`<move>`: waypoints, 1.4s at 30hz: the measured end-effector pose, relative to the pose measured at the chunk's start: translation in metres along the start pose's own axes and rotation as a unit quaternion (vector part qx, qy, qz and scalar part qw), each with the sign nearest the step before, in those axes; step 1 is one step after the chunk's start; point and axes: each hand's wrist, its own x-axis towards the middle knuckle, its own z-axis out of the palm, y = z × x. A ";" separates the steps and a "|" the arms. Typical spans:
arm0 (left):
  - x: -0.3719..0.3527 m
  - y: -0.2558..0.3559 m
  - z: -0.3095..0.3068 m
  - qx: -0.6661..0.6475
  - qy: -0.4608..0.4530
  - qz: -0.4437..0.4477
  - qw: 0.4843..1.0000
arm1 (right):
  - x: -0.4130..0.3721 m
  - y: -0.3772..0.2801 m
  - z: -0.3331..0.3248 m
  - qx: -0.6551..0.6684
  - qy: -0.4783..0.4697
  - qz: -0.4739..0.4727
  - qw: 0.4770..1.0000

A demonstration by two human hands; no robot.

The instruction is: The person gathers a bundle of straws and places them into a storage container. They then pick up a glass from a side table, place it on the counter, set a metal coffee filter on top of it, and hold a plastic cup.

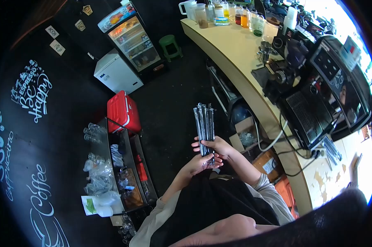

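A bundle of long, thin black sticks in clear wrapping [204, 123] stands nearly upright in front of my body. My left hand [201, 161] is wrapped round its lower end, with the thumb across the front. Just above and to the right, my right hand [217, 146] grips the bundle too, its fingertips showing on the left side. The two hands are close together. The upper ends of the sticks are free and slightly fanned.
On the right, a curved counter [235, 41] holds bottles [244, 18] and an espresso machine [317, 103] with hanging cables. A red cooler [123, 112] and a shelf with plastic-wrapped items [99, 177] are left. Further back stand a fridge [134, 43] and green stool [170, 46].
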 end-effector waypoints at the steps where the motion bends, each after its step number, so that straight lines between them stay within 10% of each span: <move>1: 0.008 0.016 -0.009 0.003 0.001 -0.001 1.000 | 0.018 -0.008 -0.005 -0.014 -0.006 0.005 1.000; 17: 0.142 0.155 -0.097 0.021 0.013 -0.041 0.999 | 0.166 -0.118 -0.089 -0.008 0.032 0.005 0.999; 42: 0.377 0.396 -0.226 0.109 -0.268 -0.217 0.932 | 0.347 -0.258 -0.180 0.053 0.293 -0.229 0.927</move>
